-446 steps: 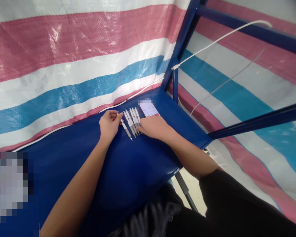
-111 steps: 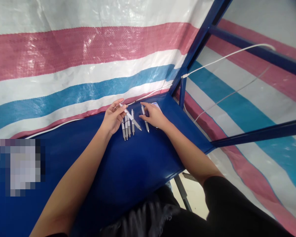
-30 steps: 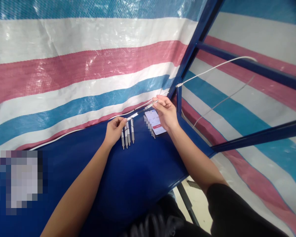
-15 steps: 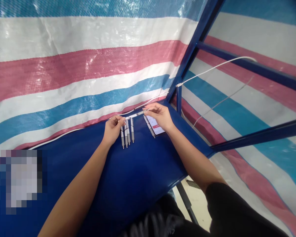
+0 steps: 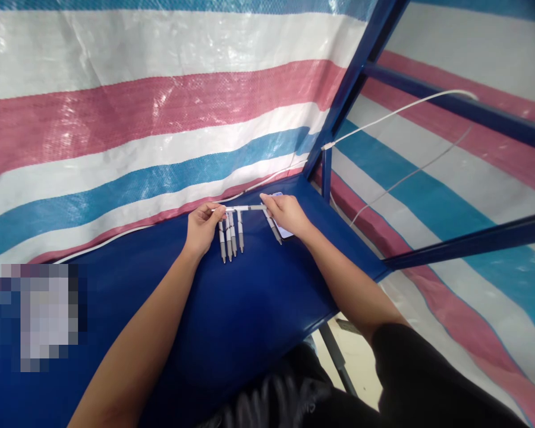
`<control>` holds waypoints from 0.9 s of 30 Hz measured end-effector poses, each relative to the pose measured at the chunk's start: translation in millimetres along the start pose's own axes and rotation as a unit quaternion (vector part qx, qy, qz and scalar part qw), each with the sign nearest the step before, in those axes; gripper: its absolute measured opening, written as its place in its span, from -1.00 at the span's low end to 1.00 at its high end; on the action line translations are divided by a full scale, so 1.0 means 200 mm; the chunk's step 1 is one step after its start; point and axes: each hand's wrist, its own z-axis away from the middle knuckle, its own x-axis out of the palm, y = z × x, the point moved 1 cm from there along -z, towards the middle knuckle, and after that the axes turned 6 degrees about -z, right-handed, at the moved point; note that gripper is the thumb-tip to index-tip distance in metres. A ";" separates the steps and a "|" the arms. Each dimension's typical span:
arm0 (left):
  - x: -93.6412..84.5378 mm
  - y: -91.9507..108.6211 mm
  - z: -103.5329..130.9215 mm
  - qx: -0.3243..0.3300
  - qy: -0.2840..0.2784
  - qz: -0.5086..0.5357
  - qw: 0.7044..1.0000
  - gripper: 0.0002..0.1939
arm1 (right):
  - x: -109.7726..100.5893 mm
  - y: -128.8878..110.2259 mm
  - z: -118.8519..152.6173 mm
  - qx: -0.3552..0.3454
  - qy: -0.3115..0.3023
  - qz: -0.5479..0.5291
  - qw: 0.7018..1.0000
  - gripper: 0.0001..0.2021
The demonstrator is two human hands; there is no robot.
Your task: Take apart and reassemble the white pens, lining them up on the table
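A white and grey pen point(image 5: 248, 208) is held level between my two hands, just above the table. My left hand point(image 5: 203, 224) pinches its white end, and my right hand point(image 5: 288, 213) grips the grey end with thumb and fingers. Below the held pen several similar pens point(image 5: 230, 238) lie side by side, tips toward me. Another pen point(image 5: 273, 224) lies slanted near my right hand, along the edge of a phone point(image 5: 286, 233) with a lit screen. My right hand covers most of the phone.
The blue table point(image 5: 258, 297) meets a striped plastic sheet point(image 5: 160, 125) at the back. Blue metal frame bars point(image 5: 455, 244) stand on the right, with a white cable point(image 5: 396, 112) hanging there. A pixelated patch point(image 5: 49, 315) covers something at the left.
The held pen has turned from slanted to nearly level as my right hand lowered slightly and covered more of the phone. The view has shifted a little.
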 end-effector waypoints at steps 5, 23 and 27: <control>0.00 -0.01 0.00 -0.005 0.002 0.017 1.000 -0.52 | -0.02 -0.01 0.01 0.015 -0.049 -0.085 0.995 -0.42; 0.00 -0.05 0.00 0.011 -0.019 0.034 0.999 -0.60 | -0.01 0.01 0.02 -0.060 -0.024 0.000 0.998 -0.46; 0.00 -0.04 0.01 0.006 -0.025 0.031 0.999 -0.58 | 0.00 0.02 0.01 -0.060 -0.072 0.037 0.995 -0.37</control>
